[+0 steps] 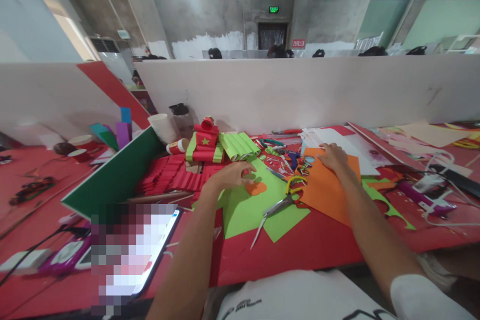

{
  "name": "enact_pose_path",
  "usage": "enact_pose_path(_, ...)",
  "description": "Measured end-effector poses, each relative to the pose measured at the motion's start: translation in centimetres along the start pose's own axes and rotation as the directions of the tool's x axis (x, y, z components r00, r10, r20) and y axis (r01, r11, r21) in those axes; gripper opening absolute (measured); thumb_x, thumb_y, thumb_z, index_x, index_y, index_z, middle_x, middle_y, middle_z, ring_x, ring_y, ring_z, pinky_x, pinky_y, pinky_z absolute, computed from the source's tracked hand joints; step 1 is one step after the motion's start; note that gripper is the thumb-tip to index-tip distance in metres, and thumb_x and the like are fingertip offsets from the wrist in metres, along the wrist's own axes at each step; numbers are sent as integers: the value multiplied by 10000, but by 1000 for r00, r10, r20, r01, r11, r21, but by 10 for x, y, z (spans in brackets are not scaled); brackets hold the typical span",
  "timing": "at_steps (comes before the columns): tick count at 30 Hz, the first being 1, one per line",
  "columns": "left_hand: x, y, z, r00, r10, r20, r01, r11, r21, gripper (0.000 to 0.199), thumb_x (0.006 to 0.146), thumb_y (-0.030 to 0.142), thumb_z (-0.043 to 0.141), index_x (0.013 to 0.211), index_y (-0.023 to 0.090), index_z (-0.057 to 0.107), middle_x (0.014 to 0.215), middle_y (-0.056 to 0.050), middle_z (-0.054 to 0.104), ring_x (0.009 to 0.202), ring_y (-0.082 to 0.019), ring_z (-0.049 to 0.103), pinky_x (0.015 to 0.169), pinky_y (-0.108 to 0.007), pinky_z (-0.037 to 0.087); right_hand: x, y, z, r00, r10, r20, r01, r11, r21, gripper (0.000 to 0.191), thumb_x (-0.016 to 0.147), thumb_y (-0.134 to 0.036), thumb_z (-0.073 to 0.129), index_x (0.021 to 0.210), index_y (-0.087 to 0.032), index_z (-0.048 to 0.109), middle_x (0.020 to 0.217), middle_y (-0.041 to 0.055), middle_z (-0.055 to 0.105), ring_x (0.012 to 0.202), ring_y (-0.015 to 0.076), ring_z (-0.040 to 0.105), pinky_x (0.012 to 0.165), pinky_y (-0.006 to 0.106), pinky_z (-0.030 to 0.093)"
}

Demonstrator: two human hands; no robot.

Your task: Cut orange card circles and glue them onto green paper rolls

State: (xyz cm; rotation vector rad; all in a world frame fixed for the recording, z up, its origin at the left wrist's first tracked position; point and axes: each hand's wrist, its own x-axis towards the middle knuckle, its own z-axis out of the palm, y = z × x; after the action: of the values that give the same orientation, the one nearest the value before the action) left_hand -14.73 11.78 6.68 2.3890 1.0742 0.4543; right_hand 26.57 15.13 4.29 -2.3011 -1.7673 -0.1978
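Observation:
My left hand (pixel 237 176) hovers beside a small orange cut-out (pixel 256 188), its curved fingers apart and holding nothing. The cut-out lies on green paper (pixel 240 215). Over the upper part of a large orange sheet (pixel 328 187) is my right hand (pixel 333 156), its fingers apart near the top edge. Scissors with yellow handles (pixel 279 205) lie between my hands, blades toward me, partly across the green paper.
Behind my left hand stand a red paper model with a star (pixel 205 141) and folded green paper (pixel 240 146). Folded red paper (pixel 176 175), a green board (pixel 112 175) and a phone (pixel 150 255) are at left. Paper scraps and tools lie ahead; a purple glue gun (pixel 425 200) lies right.

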Motion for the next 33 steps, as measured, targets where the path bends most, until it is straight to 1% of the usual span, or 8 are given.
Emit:
enact_pose_path(3, 0, -5, 4, 993, -7, 122, 11, 999, -35, 486, 692, 373, 747, 1136, 190, 671, 1075, -72, 689, 811, -189, 615, 720, -278, 472, 0, -2, 0, 1000, -22, 6, 22, 1000, 6, 467, 893, -443, 535, 1309, -229, 553, 1288, 158, 546, 1147, 328, 537, 966, 470, 389)
enact_pose_path(7, 3, -11, 11, 984, 2, 180, 12, 997, -75, 348, 683, 310, 726, 997, 166, 681, 941, -54, 673, 766, -174, 605, 658, -258, 453, -2, -4, -1, 997, -65, 41, 66, 998, -8, 454, 887, -491, 552, 1271, -250, 577, 1288, 135, 555, 1167, 323, 520, 966, 480, 390)
enact_pose_path(11, 4, -15, 13, 986, 3, 168, 12, 996, -86, 268, 672, 292, 716, 903, 173, 648, 898, -36, 664, 760, -175, 604, 652, -258, 446, -2, -3, -3, 998, -51, 33, 52, 998, -19, 440, 890, -486, 556, 1261, -252, 584, 1297, 148, 533, 1174, 331, 507, 913, 452, 424)
enact_pose_path(18, 1, -18, 12, 995, -18, 99, 25, 997, -77, 283, 770, 286, 587, 1022, 173, 646, 983, -57, 691, 869, -204, 624, 769, -288, 469, -1, -2, -1, 998, -53, 24, 54, 998, -34, 468, 898, -515, 524, 1266, -231, 573, 1297, 153, 537, 1198, 339, 493, 948, 482, 397)
enact_pose_path(22, 2, -16, 12, 994, -11, 106, 18, 998, -63, 256, 764, 288, 574, 970, 165, 665, 951, -66, 697, 839, -211, 623, 736, -293, 469, -1, -1, -2, 996, -74, 53, 76, 996, -37, 520, 875, -557, 541, 1293, -249, 554, 1289, 144, 552, 1196, 341, 494, 956, 499, 379)
enact_pose_path(28, 4, -16, 13, 994, -4, 105, 11, 998, -67, 235, 733, 265, 582, 926, 172, 679, 913, -62, 697, 815, -213, 613, 726, -296, 469, -1, -2, -9, 1000, 15, 0, -15, 998, 58, 467, 862, -424, 578, 1266, -190, 590, 1270, 199, 575, 1208, 386, 493, 947, 520, 379)
enact_pose_path(30, 4, -16, 13, 994, 9, 107, -2, 998, -66, 220, 749, 258, 564, 916, 170, 677, 926, -67, 695, 820, -211, 614, 719, -291, 464, -2, -1, -16, 1000, 25, -16, -23, 994, 105, 380, 876, -340, 541, 1211, -182, 626, 1218, 189, 625, 1164, 367, 541, 945, 502, 391)
enact_pose_path(33, 4, -18, 13, 995, 12, 102, -5, 998, -69, 207, 760, 251, 551, 905, 166, 673, 924, -68, 693, 821, -209, 614, 707, -284, 459, -1, 6, -36, 999, -22, -23, 26, 984, 176, 301, 892, -306, 482, 1117, -219, 663, 1131, 109, 693, 1038, 280, 628, 889, 390, 448)
